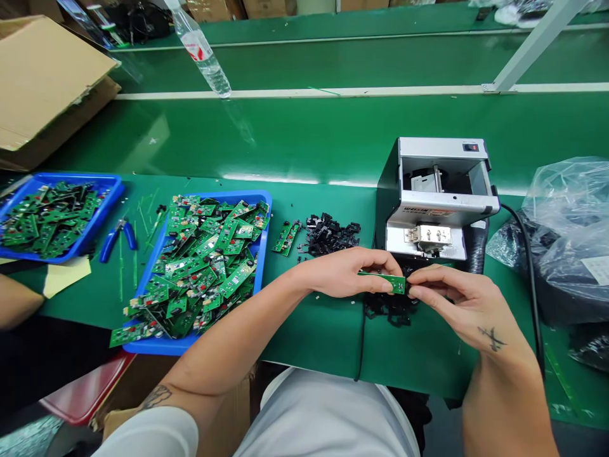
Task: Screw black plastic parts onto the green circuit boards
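A narrow green circuit board is pinched between the thumb and fingers of my left hand, in front of the silver and black machine. At the board's right end, the thumb and forefinger of my right hand are pressed together. Something small and dark shows at those fingertips, too small to name. Below both hands lies a heap of black plastic parts, partly covered by the hands. Another pile of black plastic parts sits left of the machine, beside two or so loose circuit boards.
A blue tray heaped with boards stands to the left. Farther left are blue-handled pliers, another blue tray and a co-worker's arm. Plastic bags and a black cable are at right; a water bottle stands behind.
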`<state>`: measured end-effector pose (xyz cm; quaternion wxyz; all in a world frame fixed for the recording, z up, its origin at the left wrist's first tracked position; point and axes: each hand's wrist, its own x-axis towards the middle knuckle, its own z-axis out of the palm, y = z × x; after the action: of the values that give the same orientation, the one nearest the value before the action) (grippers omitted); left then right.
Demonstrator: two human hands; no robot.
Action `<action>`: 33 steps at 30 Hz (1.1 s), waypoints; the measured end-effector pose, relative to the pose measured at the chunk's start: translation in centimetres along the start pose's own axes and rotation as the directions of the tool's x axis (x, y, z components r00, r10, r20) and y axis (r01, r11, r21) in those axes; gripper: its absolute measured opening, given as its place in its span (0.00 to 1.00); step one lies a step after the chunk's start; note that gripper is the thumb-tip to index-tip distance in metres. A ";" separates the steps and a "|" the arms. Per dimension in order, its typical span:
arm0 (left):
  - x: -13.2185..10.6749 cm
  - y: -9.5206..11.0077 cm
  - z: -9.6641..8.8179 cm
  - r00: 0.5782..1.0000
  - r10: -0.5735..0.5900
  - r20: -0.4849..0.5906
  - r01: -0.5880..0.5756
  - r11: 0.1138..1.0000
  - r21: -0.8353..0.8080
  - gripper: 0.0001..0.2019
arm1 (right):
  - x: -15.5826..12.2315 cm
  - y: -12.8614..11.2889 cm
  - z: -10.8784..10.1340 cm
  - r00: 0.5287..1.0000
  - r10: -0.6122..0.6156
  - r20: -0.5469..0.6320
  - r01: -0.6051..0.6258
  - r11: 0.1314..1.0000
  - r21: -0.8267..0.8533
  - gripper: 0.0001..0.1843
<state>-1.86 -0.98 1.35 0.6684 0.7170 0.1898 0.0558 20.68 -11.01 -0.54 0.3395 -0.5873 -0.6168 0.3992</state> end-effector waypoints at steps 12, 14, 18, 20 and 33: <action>0.3 -0.6 0.5 1.000 0.007 0.019 -0.003 0.983 -0.183 0.08 | 0.0 -0.3 0.4 0.996 -0.084 -0.016 0.086 0.984 0.156 0.04; 0.3 -0.5 0.5 1.000 0.018 0.013 -0.015 0.986 -0.168 0.08 | 0.1 -0.1 0.5 0.998 -0.070 -0.008 0.070 0.979 0.192 0.04; 0.2 -0.2 0.5 0.999 0.042 -0.015 -0.043 0.991 -0.125 0.08 | 0.2 0.0 0.6 1.000 -0.011 -0.008 0.013 0.972 0.233 0.06; 0.2 -0.1 0.6 0.999 0.031 -0.033 -0.034 0.993 -0.109 0.08 | 0.1 0.1 0.5 1.000 0.012 -0.004 -0.011 0.972 0.236 0.06; 0.3 -0.2 0.8 0.996 -0.064 -0.057 0.050 0.974 -0.223 0.08 | 0.2 0.4 0.5 0.996 0.085 0.023 -0.088 0.945 0.316 0.08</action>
<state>-1.33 -1.56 1.04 0.7388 0.6304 0.2244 0.0803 20.35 -10.91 -1.11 0.4086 -0.5501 -0.5200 0.5099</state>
